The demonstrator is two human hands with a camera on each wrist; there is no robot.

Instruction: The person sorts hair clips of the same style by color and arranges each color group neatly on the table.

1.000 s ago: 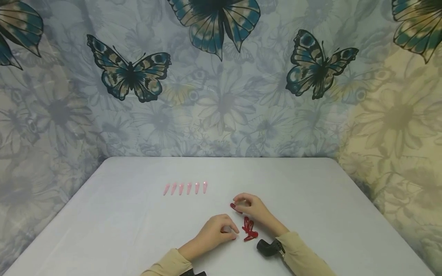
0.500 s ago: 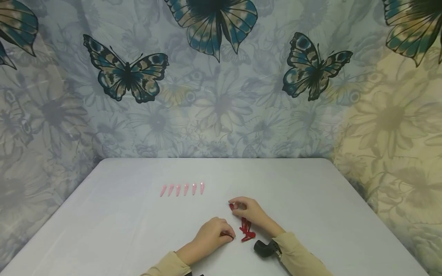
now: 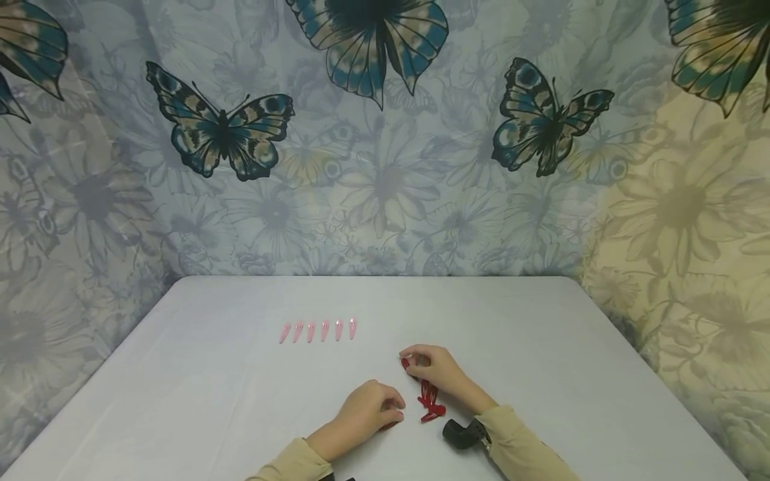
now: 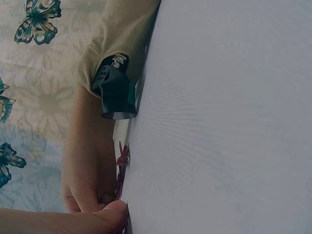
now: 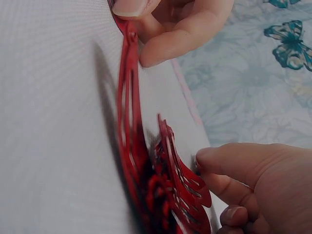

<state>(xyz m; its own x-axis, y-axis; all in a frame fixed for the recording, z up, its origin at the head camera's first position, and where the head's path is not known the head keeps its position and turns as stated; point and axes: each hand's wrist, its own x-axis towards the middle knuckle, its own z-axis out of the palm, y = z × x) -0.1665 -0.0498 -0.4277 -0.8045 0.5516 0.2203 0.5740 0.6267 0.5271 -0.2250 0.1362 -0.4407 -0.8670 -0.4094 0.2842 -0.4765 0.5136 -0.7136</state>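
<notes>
Red snap hair clips (image 3: 430, 403) lie in a small pile between the two hands, tangled over one another. The left hand (image 3: 368, 406) is left of the pile, low over the table. Its thumb pinches a red hair clip (image 5: 117, 20), most of which is covered by the fingers. Above the pile, the right hand (image 3: 442, 369) has thumb and index finger together at another red hair clip (image 3: 406, 363), its end showing at the fingertips. In the right wrist view a long clip (image 5: 128, 92) of the pile fills the foreground, and the right thumb (image 5: 214, 158) hides what the fingers hold.
Several pink hair clips (image 3: 325, 330) stand in a neat row farther back, left of the hands. A white table (image 3: 180, 387) spreads under everything. Behind it hangs a butterfly-patterned cloth (image 3: 391, 180). Black wrist cameras (image 3: 464, 434) sit at the sleeves.
The left hand has drawn slightly left, away from the red pile. The right hand stays nearly in place, its clip tilting a little. The head view has shifted slightly.
</notes>
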